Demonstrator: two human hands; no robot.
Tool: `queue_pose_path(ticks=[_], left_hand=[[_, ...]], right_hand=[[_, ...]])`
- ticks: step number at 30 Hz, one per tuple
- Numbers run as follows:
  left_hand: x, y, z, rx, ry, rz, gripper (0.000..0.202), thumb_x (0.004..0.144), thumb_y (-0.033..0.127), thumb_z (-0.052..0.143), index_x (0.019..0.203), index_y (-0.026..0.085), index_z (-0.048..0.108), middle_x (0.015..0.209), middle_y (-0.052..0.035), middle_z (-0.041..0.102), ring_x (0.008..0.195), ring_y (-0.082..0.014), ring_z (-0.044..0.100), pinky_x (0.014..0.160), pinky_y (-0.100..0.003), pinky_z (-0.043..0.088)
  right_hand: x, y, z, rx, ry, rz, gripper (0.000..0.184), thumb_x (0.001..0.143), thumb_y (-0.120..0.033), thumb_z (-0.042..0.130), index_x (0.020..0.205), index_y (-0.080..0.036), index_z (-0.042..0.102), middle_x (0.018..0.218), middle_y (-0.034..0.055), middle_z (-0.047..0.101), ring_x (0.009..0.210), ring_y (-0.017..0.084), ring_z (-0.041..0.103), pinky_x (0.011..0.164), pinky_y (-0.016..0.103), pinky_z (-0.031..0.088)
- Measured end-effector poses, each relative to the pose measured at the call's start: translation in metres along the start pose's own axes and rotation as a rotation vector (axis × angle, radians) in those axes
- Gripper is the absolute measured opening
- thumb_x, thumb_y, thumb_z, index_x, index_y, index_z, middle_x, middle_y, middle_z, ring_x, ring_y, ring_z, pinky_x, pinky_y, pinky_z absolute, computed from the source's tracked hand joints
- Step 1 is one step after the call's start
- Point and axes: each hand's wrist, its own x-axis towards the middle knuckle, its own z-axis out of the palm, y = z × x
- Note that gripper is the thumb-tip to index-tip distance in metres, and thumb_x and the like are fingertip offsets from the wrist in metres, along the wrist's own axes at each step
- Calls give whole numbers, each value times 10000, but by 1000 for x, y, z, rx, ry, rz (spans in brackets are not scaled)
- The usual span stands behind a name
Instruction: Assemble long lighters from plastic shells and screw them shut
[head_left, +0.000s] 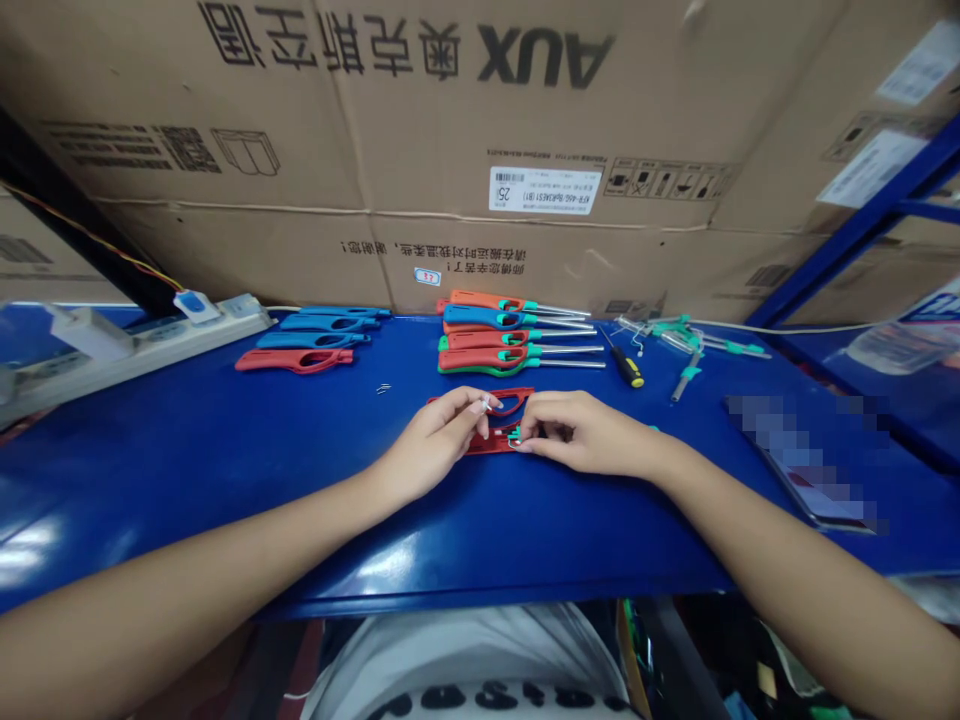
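In the head view, my left hand [444, 440] pinches a small white part [487, 404] between thumb and finger. My right hand [581, 432] has its fingertips closed on a small green part [515, 436] with a thin white wire, at the lower red lighter shell half [491, 441]. Behind it lies a second red shell half [517, 396] with a trigger opening, partly covered by my hands. Both halves rest on the blue tabletop. My fingers hide much of the lower half's inside.
Long-nosed lighters [517, 338] lie stacked behind my hands. Empty handles [304, 358] sit back left, near a power strip [142, 350]. Several small metal pins [383, 388] lie left. To the right are a screwdriver [628, 366], green-and-clear parts [686, 338] and a phone [802, 465]. A cardboard box [420, 130] stands behind.
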Motion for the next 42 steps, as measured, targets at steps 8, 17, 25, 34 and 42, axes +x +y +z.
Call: queue_pose_path(ticks=[8, 17, 25, 34, 42], left_hand=[[-2, -3, 1, 116, -53, 57, 382, 943, 449, 568, 1161, 137, 596, 880, -54, 711, 719, -146, 601, 650, -264, 433], [0, 1, 0, 112, -71, 34, 373, 895, 471, 636, 1032, 134, 720, 918, -91, 760, 632, -133, 578, 598, -259, 454], [1, -5, -2, 250, 16, 114, 362, 968, 448, 537, 1067, 178, 755, 999, -74, 752, 915, -208, 668, 791, -298, 510], [0, -9, -1, 207, -50, 118, 384, 939, 396, 597, 1218, 139, 651, 1140, -122, 722, 1030, -238, 693, 920, -372, 533], [0, -11, 0, 97, -63, 86, 313, 869, 358, 698, 1106, 164, 632, 967, -78, 762, 919, -222, 739, 895, -382, 560]], right_hand=[[4, 7, 6, 461, -42, 366, 323, 892, -491, 670, 910, -177, 597, 545, -46, 607, 435, 103, 596, 422, 196, 499], [7, 16, 6, 523, 30, 352, 422, 836, -560, 710, 918, -152, 641, 506, -39, 618, 390, 84, 548, 403, 190, 491], [5, 20, 6, 507, 25, 287, 405, 894, -536, 652, 941, -136, 693, 645, -2, 645, 488, 88, 584, 444, 204, 521], [4, 19, 5, 486, 14, 236, 434, 920, -558, 595, 982, -138, 688, 765, 15, 640, 527, 81, 570, 439, 196, 498], [3, 16, 1, 445, -41, 192, 347, 924, -479, 627, 864, -140, 677, 716, -3, 625, 492, 58, 476, 462, 194, 401]])
